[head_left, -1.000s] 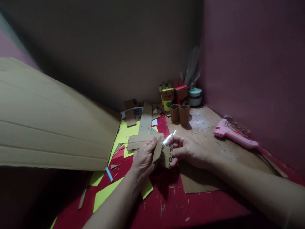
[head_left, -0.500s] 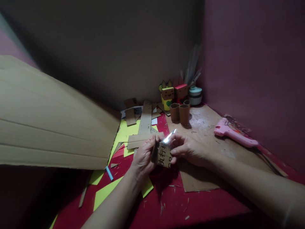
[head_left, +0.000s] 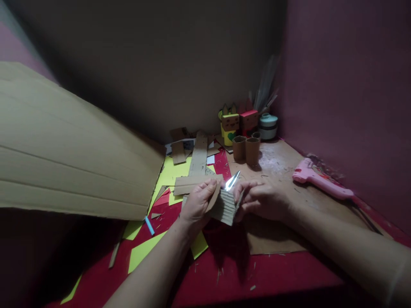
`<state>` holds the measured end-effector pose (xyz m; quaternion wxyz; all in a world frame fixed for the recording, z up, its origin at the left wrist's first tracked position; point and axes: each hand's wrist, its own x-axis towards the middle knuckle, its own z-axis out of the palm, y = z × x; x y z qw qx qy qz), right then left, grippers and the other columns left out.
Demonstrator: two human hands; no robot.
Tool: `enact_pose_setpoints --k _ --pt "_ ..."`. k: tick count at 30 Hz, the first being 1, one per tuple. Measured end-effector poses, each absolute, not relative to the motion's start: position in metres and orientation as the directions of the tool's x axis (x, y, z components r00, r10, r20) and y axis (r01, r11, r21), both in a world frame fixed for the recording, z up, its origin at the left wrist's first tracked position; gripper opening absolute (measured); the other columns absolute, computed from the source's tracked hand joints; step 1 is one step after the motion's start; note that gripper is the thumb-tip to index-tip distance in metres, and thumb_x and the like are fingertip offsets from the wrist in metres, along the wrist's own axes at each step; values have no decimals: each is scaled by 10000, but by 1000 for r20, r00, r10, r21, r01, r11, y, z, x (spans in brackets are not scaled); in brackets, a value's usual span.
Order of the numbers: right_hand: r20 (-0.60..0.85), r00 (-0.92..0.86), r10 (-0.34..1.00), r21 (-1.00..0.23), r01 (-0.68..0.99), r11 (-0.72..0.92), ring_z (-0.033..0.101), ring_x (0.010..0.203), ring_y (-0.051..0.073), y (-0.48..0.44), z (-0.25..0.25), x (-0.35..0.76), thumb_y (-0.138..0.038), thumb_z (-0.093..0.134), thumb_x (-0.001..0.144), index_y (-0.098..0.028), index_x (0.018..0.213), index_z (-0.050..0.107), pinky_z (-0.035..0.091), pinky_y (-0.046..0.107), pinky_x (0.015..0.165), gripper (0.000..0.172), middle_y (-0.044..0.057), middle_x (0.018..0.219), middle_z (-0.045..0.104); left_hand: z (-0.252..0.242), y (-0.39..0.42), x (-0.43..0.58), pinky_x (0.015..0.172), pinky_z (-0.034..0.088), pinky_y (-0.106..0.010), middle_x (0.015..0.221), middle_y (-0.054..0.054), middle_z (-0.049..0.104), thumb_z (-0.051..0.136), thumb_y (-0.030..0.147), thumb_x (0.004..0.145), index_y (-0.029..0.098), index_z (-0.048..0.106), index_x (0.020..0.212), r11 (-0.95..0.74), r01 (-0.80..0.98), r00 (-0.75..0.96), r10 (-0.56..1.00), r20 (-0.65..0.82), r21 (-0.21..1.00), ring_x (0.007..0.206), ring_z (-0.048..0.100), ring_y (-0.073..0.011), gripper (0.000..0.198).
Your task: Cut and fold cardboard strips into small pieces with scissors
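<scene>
My left hand [head_left: 197, 203] pinches a small cardboard piece [head_left: 223, 208] between thumb and fingers, just above the red table. Corrugated ridges show on the side turned to me. At its right edge the fingers of my right hand [head_left: 261, 199] close on a thin dark flap of the same piece, bent away from the ridges. Just beyond the piece a shiny pointed metal blade [head_left: 233, 180] sticks up to the right; its other end is hidden, so I cannot tell what holds or supports it.
Cardboard strips [head_left: 199, 154] and yellow paper [head_left: 175, 171] litter the left. Brown cardboard tubes [head_left: 252, 152] stand before yellow and red box figures [head_left: 230, 124] and a lidded pot [head_left: 268, 127]. A pink glue gun [head_left: 321, 179] lies right. A large cardboard panel [head_left: 80, 154] juts in left.
The cardboard piece has turned from its printed face to its ridged side. My right hand has shifted slightly right, with the flap now bent outward at its fingers. The view has moved a little.
</scene>
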<state>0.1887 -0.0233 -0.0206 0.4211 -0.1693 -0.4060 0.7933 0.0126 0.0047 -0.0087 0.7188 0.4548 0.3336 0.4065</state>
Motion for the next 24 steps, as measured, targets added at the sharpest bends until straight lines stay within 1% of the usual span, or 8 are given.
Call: enact_pose_setpoints --k 2,4,7,9,11,13,19,24 --pt "95 -610 787 -759 -556 -338 664 683 213 -24 -17 191 -262 590 707 -86 811 662 549 384 665 217 97 747 677 -7 3 10 473 380 -207 596 -2 578 653 426 777 145 611 767 172 -191 426 901 -76 966 486 499 -98 284" --pt "104 -601 793 -748 -572 -336 647 671 211 -25 -17 191 -401 597 748 -112 788 639 547 397 645 295 81 732 655 -5 3 8 505 378 -206 625 1 577 636 442 788 149 614 760 82 -98 410 911 -35 992 530 500 -99 296" --pt "101 -592 800 -759 -566 -323 630 672 221 -27 -19 190 -487 619 744 -156 775 587 545 413 603 334 60 728 631 -4 3 8 536 364 -209 622 13 537 606 450 802 153 597 689 -79 31 415 908 59 996 561 463 -98 318" --pt "67 -597 800 -764 -547 -343 632 720 233 -29 -19 189 -432 627 747 -174 828 568 546 413 609 277 65 775 637 -3 3 9 531 350 -211 611 18 511 602 424 804 157 581 658 -146 71 438 893 101 987 555 433 -96 305" --pt "35 -591 806 -758 -541 -364 629 773 234 -30 -18 189 -326 624 734 -180 895 549 548 401 623 229 76 840 639 -2 2 8 513 336 -210 601 21 496 611 385 801 164 561 648 -184 98 470 875 118 978 544 419 -94 273" --pt "23 -602 798 -744 -543 -389 628 796 238 -31 -15 189 -259 603 707 -178 963 526 551 412 626 279 89 902 634 0 1 7 489 319 -205 594 24 485 640 352 781 172 534 638 -212 130 496 860 122 969 529 408 -90 254" --pt "36 -662 749 -719 -537 -440 625 825 247 -33 -9 191 -251 555 695 -184 1023 485 537 518 689 341 101 1024 608 0 4 3 456 304 -205 586 25 494 714 323 712 182 508 657 -152 160 559 828 38 975 505 426 -88 255" --pt "2 -679 734 -736 -498 -458 598 916 261 -32 -7 192 -238 555 691 -187 1092 471 542 525 691 412 107 1083 576 0 4 3 469 318 -208 594 18 524 736 290 680 185 507 633 -165 152 546 836 56 974 528 456 -99 256"
